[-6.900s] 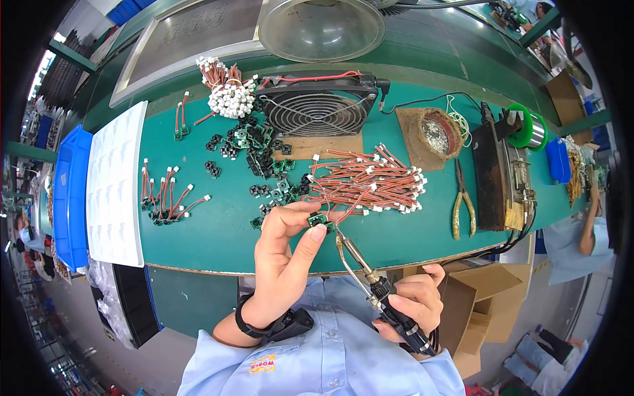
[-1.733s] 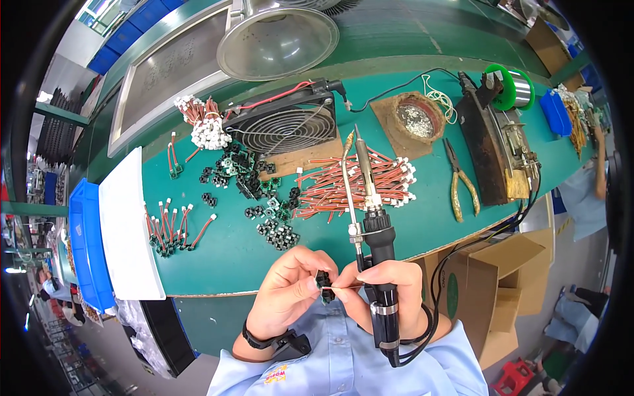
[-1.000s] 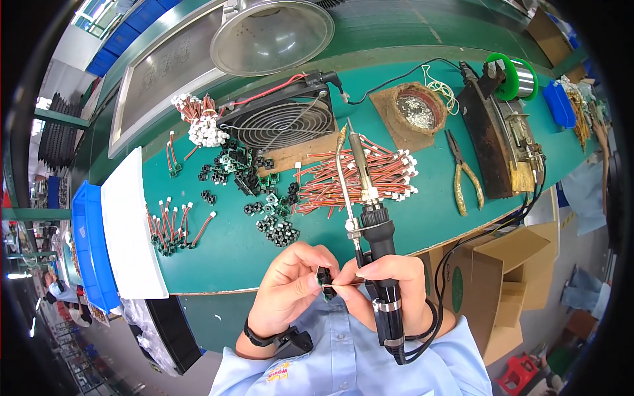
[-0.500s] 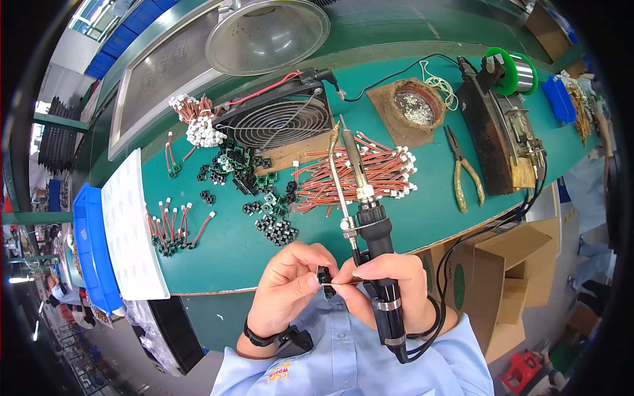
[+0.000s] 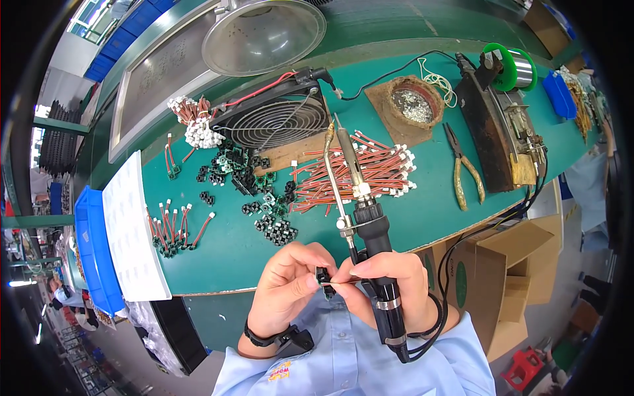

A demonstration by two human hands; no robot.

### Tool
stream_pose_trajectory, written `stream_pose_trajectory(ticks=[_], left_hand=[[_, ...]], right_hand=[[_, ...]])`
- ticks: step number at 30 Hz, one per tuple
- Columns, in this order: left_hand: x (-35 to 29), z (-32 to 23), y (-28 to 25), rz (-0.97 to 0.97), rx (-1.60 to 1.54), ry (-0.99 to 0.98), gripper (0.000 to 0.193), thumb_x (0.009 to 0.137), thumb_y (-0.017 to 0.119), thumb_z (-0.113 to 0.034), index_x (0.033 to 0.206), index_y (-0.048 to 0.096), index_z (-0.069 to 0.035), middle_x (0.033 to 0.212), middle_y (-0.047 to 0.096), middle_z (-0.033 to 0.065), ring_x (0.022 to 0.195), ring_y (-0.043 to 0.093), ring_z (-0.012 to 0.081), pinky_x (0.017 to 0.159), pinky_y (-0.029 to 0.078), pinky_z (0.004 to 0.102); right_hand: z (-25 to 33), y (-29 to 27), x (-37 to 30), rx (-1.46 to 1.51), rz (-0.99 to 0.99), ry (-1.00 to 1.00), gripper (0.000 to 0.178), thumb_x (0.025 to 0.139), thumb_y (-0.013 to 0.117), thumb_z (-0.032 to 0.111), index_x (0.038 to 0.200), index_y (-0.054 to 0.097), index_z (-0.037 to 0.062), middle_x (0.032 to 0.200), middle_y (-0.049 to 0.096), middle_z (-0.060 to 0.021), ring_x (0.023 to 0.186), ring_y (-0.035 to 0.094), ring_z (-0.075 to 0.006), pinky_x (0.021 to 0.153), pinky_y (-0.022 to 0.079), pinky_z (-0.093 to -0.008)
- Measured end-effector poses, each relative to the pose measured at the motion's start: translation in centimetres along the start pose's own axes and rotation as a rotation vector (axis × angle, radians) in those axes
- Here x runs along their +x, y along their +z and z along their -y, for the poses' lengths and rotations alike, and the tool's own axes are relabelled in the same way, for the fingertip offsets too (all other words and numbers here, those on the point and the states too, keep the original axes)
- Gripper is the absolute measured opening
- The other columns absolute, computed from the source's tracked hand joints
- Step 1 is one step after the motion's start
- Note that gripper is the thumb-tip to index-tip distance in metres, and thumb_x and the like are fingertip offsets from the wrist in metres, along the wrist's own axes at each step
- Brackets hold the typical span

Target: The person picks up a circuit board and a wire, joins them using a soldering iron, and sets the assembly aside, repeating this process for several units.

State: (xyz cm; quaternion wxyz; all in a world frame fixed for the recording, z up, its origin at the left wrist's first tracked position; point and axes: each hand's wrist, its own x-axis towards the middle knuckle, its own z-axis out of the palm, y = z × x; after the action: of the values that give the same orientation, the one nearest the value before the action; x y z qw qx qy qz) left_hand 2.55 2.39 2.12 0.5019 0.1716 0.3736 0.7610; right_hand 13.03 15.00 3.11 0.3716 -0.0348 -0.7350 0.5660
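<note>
My left hand (image 5: 290,284) is closed, pinching a small circuit board with black housings (image 5: 323,275) between thumb and fingers just off the table's front edge. My right hand (image 5: 396,284) grips a soldering iron (image 5: 374,231) with a solder-feed tube (image 5: 335,178) clamped alongside. Its tip points up and away, toward the far side of the bench. Between the right thumb and forefinger runs a thin wire (image 5: 337,283), meeting the board. Whether the wire is joined to the board I cannot make out.
Red-and-brown wire leads (image 5: 356,171) lie behind the iron. Black board pieces (image 5: 276,230) and wired boards (image 5: 175,231) sit left. Beyond are a fan (image 5: 277,125), a solder-scrap bowl (image 5: 416,105), pliers (image 5: 465,168) and a solder spool (image 5: 522,71). Cables (image 5: 456,247) trail right.
The soldering iron's tip has shifted slightly left and the head view has moved a little. Both hands keep the same hold on the board, wire and iron.
</note>
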Motion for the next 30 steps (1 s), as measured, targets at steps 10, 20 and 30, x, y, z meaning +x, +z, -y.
stream_pose_trajectory(ticks=[10,20,30], left_hand=[[0.02,0.04,0.07,-0.017,-0.001,-0.01,0.018,0.087,0.058,-0.013,0.1,0.052,-0.002,0.094,0.053,0.0108,0.086,0.051,0.0167,0.078,0.04,0.0288],[0.07,-0.04,0.2,-0.016,-0.008,-0.012,0.018,0.087,0.058,-0.012,0.1,0.052,-0.001,0.092,0.053,0.0103,0.086,0.051,0.0167,0.077,0.04,0.0288],[0.11,-0.12,0.4,-0.018,-0.017,-0.028,0.018,0.086,0.058,-0.011,0.099,0.052,-0.001,0.093,0.052,0.0102,0.086,0.05,0.0169,0.078,0.041,0.0291]], right_hand=[[-0.03,-0.09,0.04,-0.007,-0.009,-0.001,0.043,0.072,0.07,-0.004,0.104,0.042,0.0018,0.076,0.063,-0.016,0.067,0.066,-0.0205,0.057,0.052,-0.0281],[-0.01,-0.35,0.26,0.0,0.008,-0.011,0.043,0.071,0.07,-0.004,0.103,0.042,0.002,0.076,0.064,-0.0152,0.067,0.066,-0.0205,0.058,0.052,-0.0279],[0.06,-0.6,0.58,-0.021,0.013,-0.012,0.043,0.07,0.072,-0.005,0.102,0.043,0.0017,0.075,0.063,-0.014,0.067,0.066,-0.0199,0.059,0.053,-0.0278]])
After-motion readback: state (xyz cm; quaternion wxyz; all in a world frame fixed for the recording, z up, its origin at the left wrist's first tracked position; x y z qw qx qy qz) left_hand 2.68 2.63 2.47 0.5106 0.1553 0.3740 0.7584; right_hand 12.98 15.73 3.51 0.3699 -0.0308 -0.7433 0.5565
